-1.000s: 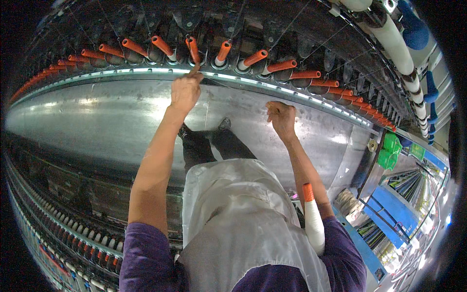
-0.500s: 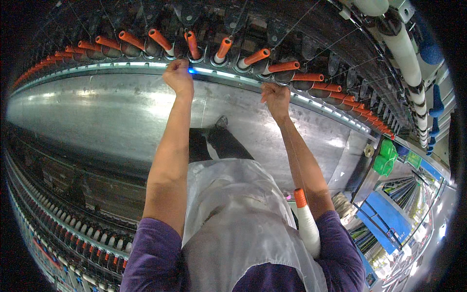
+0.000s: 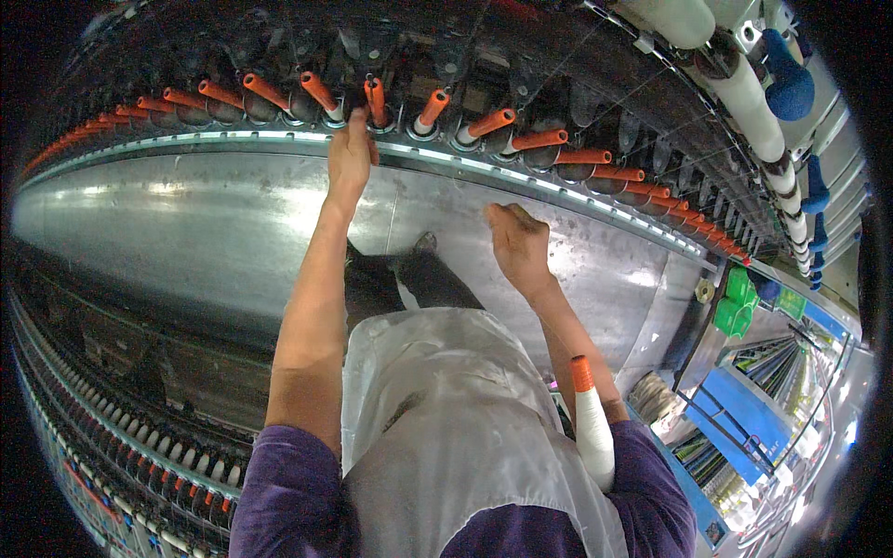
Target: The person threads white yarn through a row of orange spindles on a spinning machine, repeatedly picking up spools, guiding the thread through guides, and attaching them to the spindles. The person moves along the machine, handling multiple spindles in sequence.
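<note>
A long spinning frame carries a row of empty orange bobbins on its spindles above a shiny metal rail (image 3: 233, 144). My left hand (image 3: 349, 156) reaches up over the rail, and its fingers pinch the base of one upright orange bobbin (image 3: 375, 98). My right hand (image 3: 517, 244) hangs lower in front of the polished metal panel (image 3: 167, 232), curled into a fist with nothing visible in it. A bobbin wound with white yarn (image 3: 593, 430), orange at its tip, is tucked against my right arm. I wear a white apron (image 3: 446, 418).
Large white roving bobbins (image 3: 744, 88) and blue holders (image 3: 791, 84) hang at the upper right. Green parts (image 3: 735, 302) and a blue cart (image 3: 735, 409) stand at the right. More spindle rows (image 3: 112, 418) run along the lower left.
My left hand has risen from the rail to the orange bobbin's base. My right hand has dropped away from the rail and closed into a fist.
</note>
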Motion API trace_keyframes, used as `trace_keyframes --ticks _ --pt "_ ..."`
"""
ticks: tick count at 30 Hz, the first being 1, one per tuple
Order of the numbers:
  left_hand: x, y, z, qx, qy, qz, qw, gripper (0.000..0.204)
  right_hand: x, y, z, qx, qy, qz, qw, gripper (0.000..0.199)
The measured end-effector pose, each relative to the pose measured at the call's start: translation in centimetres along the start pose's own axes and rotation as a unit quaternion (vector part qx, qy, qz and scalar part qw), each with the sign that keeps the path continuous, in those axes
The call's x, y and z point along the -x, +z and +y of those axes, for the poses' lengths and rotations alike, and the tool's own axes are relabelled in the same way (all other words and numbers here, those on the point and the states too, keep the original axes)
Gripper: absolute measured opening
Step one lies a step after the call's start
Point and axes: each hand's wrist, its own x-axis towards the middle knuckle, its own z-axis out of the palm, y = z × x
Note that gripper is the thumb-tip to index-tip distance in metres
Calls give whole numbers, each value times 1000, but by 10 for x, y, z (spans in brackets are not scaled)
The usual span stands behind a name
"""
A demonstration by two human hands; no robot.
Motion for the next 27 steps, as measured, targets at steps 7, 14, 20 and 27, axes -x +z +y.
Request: trace_keyframes --ticks 7,14,20,27 --pt "1 -15 -43 -154 24 -97 983 62 2 -6 -26 58 -111 1 992 15" --pt "-2 -11 -71 -204 105 -121 966 78 -40 24 -58 26 -220 13 975 22" --pt "5 -5 -74 -108 85 -152 979 83 -62 74 -59 83 -201 -20 976 27" --pt "2 -8 -75 -45 39 -180 982 84 -51 64 -63 110 -216 -16 970 27"
